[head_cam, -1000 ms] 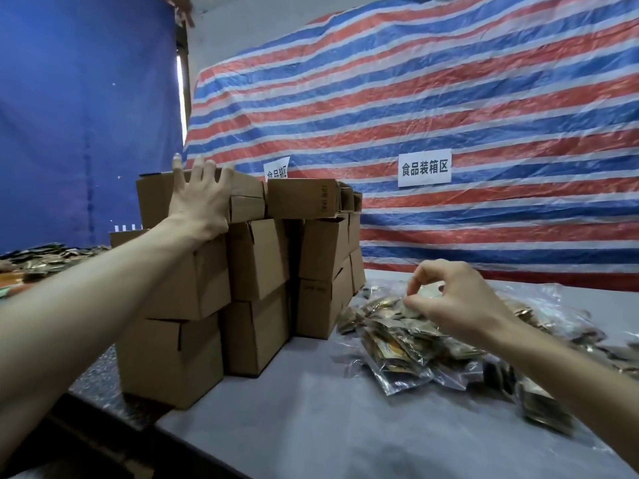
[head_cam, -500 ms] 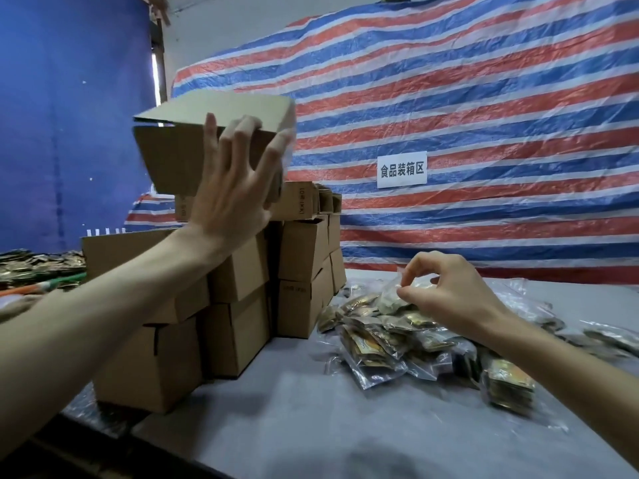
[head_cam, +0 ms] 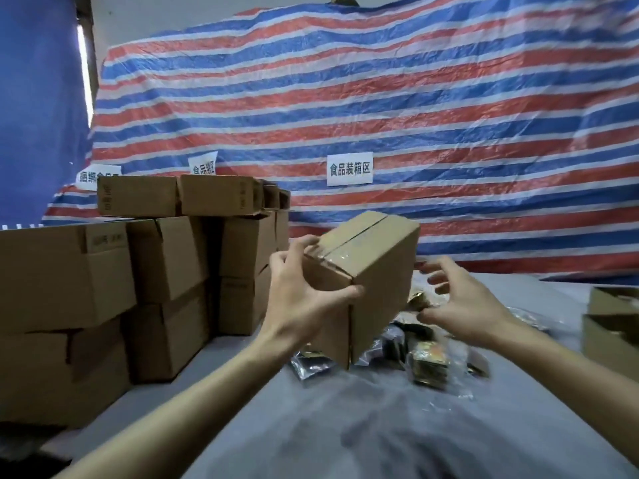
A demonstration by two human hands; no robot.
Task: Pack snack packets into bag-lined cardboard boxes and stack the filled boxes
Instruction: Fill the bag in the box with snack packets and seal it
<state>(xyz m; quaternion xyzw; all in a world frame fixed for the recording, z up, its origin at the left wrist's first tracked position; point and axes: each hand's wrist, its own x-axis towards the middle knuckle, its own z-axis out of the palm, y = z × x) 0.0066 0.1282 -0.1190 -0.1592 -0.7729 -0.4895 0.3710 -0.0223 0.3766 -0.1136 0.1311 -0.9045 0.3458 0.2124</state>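
box (head_cam: 377, 271): dead centre, tilted, taped seam up, over packets (head_cam: 427, 357)
left hand (head_cam: 304, 305): gripping box's near corner
right hand (head_cam: 463, 302): spread wide, empty, 3 o'clock of box
sign (head_cam: 349, 169): reads 食品装箱区, 12 o'clock

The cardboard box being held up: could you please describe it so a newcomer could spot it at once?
Before the striped tarp stands a grey table with stacked boxes on its left. Right of that stack, above the snack packets, the left hand grips one box. It alone is off the table, tilted, its taped seam facing up.
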